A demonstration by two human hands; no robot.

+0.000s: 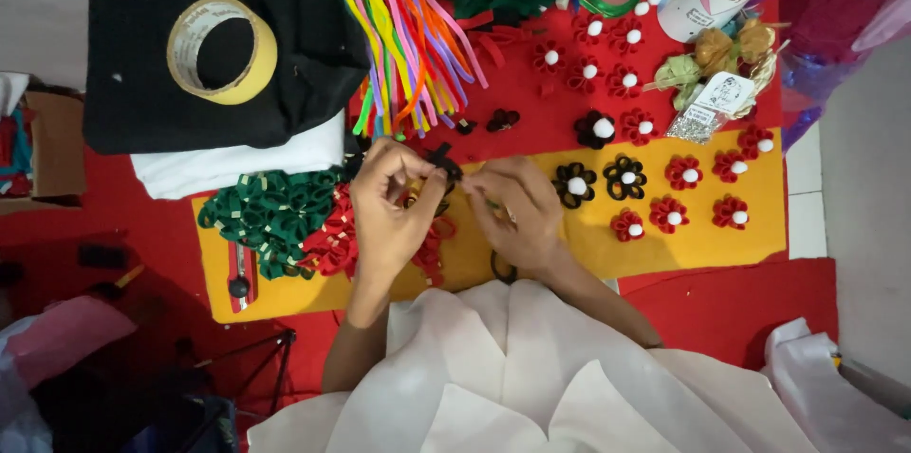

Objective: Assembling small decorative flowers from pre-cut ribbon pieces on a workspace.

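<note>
Red cloth (740,306) covers the floor where I sit, and a yellow felt sheet (702,244) lies across it as my working surface. At the far left edge a black cloth (142,83) rests on folded white fabric (228,164), with a roll of tan tape (222,48) lying flat on top of the black. Beside it, a thick bundle of pipe cleaners (403,26) in many colours fans down toward me. At the sheet's left end sits a heap of green felt loops (270,211), touching a smaller heap of red felt loops (332,235), and a red utility knife (241,277) lies by the near left corner. Toward the right edge, finished red felt flowers (683,171) with white pompom centres stand in loose rows, and 2 black flowers (600,178) lie nearest my hands.

Both my hands meet over the middle of the yellow sheet. My left hand (391,211) pinches a small black felt piece (442,161) between thumb and forefinger, lifted just above the sheet. My right hand (517,211) closes its fingertips on the same piece from the other side, the rest of its fingers curled in. My white garment (531,368) fills the near edge of the view.
</note>
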